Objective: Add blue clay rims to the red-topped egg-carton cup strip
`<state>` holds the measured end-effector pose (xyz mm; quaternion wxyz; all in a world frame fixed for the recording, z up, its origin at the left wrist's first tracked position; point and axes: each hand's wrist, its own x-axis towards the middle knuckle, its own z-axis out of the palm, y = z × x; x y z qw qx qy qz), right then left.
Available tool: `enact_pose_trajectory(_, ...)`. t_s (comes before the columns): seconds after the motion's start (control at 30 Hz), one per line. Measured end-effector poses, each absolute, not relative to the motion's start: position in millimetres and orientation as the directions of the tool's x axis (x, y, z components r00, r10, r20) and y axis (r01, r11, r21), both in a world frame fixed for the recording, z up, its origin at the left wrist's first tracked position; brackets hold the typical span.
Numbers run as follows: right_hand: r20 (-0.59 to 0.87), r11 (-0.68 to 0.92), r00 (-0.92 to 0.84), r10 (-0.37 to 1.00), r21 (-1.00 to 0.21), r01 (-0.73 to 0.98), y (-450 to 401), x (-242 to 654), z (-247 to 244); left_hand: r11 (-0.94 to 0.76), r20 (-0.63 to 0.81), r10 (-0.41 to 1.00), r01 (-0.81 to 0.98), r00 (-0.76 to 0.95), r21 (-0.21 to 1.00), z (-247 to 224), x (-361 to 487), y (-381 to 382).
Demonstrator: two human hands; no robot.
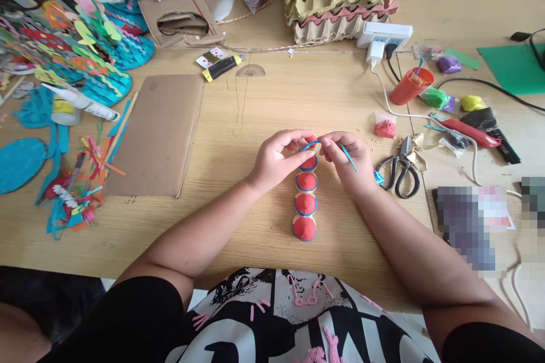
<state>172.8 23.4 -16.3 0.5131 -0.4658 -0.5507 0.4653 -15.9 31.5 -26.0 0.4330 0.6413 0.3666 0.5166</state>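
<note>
Between the fingertips of the two hands, above the far end of a row of red domes [306, 205], runs a thin blue strip [310, 144]. Left hand [281, 157]: thumb and fingers pinched toward each other at the strip's left part, palm turned inward. Right hand [348, 160]: thumb and index finger pressed together on the strip's right part, remaining fingers curled. A narrow blue length [348, 157] projects beyond the right hand, slanting toward the body; whether it is the same strip or a separate piece cannot be told. Principal relation: the strip's long axis lies roughly from hand to hand, slightly arched, whereas the row's long axis points away from the body, so that the two cross nearly at right angles. The row extends from beneath the fingertips back toward the body, its near domes lying between the forearms and edged in blue. The left thumb overlaps the row's far end and is the nearer to it; the right fingertips stand just to its right. The farthest dome is partly hidden by the fingers, and contact between strip and dome cannot be determined. Right of the right hand lie a small blue packet [378, 177] and scissors [405, 163]; well to the left of the left hand, a cardboard sheet [157, 130].
</note>
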Motion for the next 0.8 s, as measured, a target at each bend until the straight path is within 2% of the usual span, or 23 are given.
enact_pose_trajectory(0.17, 0.136, 0.139, -0.051, 0.989, -0.989, 0.047, 21.9, 172.3, -14.1, -0.421, 0.409, 0.891, 0.021, 0.195, 0.907, -22.7, -19.3, 32.1)
enact_pose_trajectory(0.33, 0.058, 0.032, -0.150, 0.987, -0.986, -0.164, 23.7, 173.3, -19.1, -0.477, 0.463, 0.875, 0.081, 0.141, 0.875, -21.1, -21.6, 35.1)
enact_pose_trajectory(0.43, 0.033, -0.012, -0.197, 0.980, -0.974, -0.226, 24.2, 172.7, -20.2, -0.482, 0.472, 0.875, 0.110, 0.109, 0.869, -22.3, -22.3, 36.2)
enact_pose_trajectory(0.8, 0.066, 0.055, -0.100, 0.993, -0.993, -0.105, 18.8, 170.4, -9.2, -0.387, 0.379, 0.922, 0.127, 0.084, 0.913, -19.6, -21.1, 31.7)
